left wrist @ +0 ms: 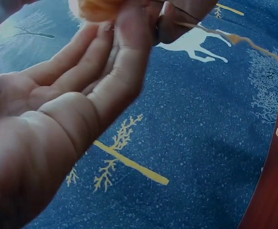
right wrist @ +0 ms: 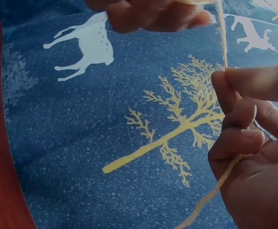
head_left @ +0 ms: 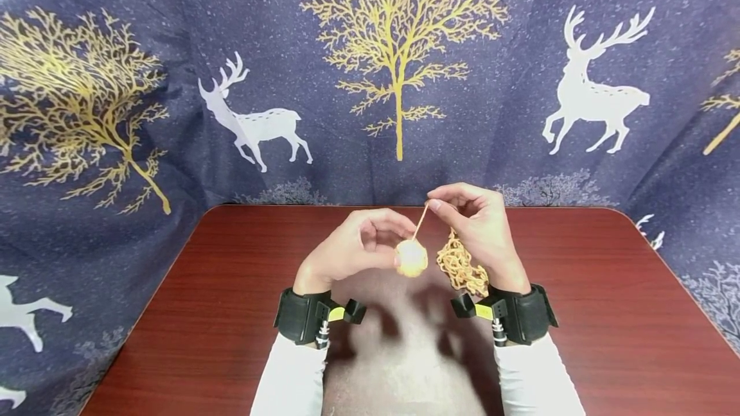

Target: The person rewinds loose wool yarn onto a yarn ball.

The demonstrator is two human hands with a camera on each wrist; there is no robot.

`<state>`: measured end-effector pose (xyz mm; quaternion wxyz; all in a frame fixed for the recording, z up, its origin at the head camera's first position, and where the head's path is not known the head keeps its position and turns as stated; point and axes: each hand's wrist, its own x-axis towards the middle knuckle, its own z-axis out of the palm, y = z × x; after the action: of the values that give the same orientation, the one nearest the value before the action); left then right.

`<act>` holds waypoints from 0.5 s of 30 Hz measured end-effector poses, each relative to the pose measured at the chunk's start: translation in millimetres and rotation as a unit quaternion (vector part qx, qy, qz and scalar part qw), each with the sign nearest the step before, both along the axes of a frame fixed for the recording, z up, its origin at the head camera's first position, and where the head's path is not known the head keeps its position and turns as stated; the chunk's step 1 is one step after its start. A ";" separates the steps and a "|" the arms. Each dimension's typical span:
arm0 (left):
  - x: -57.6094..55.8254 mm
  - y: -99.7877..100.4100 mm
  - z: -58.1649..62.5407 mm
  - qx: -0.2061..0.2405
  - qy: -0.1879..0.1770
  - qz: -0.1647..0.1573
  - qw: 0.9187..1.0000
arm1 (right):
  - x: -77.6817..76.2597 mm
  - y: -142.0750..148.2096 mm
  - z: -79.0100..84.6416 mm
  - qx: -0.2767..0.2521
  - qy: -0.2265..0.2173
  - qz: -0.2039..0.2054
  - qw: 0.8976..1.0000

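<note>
With the yarn ball (head_left: 412,259) as the dial's centre in the head view, the nearest things are white sleeves (head_left: 291,374), then black wrist straps (head_left: 296,318) at eight and four o'clock. Beyond them the left hand (head_left: 345,250), at nine, curls thumb and fingers round the ball, which is in the air over the dark red table (head_left: 231,287). At three lies loose yarn (head_left: 460,267) in a tangle, fed by slack from the right hand (head_left: 482,222), at two; its thumb and forefinger pinch a strand (head_left: 421,221) that runs straight to the ball from one o'clock. The hands are apart, joined only by that yarn. The step in hand looks like winding the strand onto the ball; the next move probably calls for a light, steady hold on the ball, even tension, and slack drawn without snagging the tangle. The ball looks round, slightly bumpy at its rim and washed out by glare to pale yellow, peachier in the left wrist view, where the slack has a thicker spot, perhaps a knot. Farthest back hangs a blue cloth (head_left: 500,114), a golden tree (head_left: 399,76) at twelve.
</note>
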<state>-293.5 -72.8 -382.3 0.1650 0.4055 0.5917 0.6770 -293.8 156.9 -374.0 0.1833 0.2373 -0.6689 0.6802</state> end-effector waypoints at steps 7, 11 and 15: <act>3.2 0.1 3.8 0.075 0.018 0.047 0.996 | -4.6 -2.1 -5.7 0.026 -0.032 -0.014 0.999; 4.9 1.0 5.6 0.102 0.008 0.060 0.993 | -5.3 -4.5 -7.3 0.038 -0.057 -0.006 0.998; 3.3 2.1 6.1 0.155 -0.031 0.041 0.987 | -4.5 -6.3 -7.2 0.053 -0.078 0.005 0.996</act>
<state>-290.2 -70.7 -376.2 0.0903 0.3805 0.4908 0.7786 -298.3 150.6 -381.2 0.1146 0.1963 -0.7152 0.6610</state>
